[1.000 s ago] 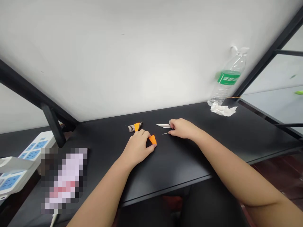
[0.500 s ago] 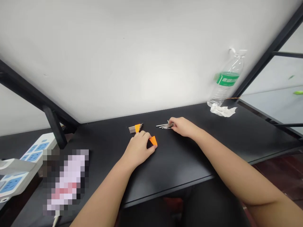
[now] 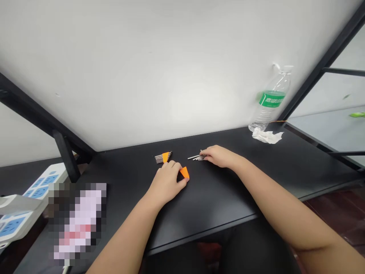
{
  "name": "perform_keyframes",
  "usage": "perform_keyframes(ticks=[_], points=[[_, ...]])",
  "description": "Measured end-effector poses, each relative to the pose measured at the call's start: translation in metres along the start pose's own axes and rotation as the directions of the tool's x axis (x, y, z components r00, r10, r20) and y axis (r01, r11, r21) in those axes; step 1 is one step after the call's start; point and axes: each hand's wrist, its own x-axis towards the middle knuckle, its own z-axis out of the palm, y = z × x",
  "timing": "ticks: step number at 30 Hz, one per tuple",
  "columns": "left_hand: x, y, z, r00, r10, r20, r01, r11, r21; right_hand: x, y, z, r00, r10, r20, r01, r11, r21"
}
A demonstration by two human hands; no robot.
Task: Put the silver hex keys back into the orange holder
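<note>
The left grip [image 3: 168,182] was narrow, its thumb and fingers closed on a small orange block [image 3: 184,173] with flat, smooth faces and crisp straight edges, one corner poking out toward the right grip [image 3: 219,156]. That right grip was narrow too, fingertips pinched over the ends of some slim metal rods [image 3: 196,157]; how many it held could not be told. The rods were straight, silvery and shiny, fanning out slightly from the fingertips toward the left.

Just beyond the left grip's knuckles lay an orange holder [image 3: 165,156], wedge-like in outline, with a row of thin metallic bits [image 3: 159,159] through it, side by side like the teeth of a comb. Both grips rested low over a black counter [image 3: 216,198], smooth and softly glossy where light caught it.

Well beyond the right grip, to its right, a clear plastic bottle [image 3: 272,99] with a ribbed lower body and a green label leaned near the matte white wall [image 3: 182,83]; a crumpled, soft-looking white tissue [image 3: 267,136] lay at its base. Far left of the left grip sat a white, hard-shelled power strip [image 3: 42,190] with blue socket panels.
</note>
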Motion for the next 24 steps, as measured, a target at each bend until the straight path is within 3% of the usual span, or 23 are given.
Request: perform_keyframes(ticks=[6, 16, 24], points=[[0.000, 0.000, 0.001, 1.000, 0.013, 0.000, -0.013, 1.000, 0.017, -0.008, -0.006, -0.005, 0.999, 0.043, 0.008, -0.043, 0.999, -0.021], [0.000, -0.001, 0.001, 1.000, 0.015, -0.003, -0.015, 1.000, 0.014, -0.014, 0.027, -0.013, 0.993, 0.109, 0.041, -0.115, 0.975, 0.192], [-0.001, -0.003, 0.002, 1.000, 0.015, 0.002, -0.015, 1.000, 0.022, -0.014, 0.019, -0.019, 0.992, 0.088, 0.085, -0.099, 0.987, 0.127]])
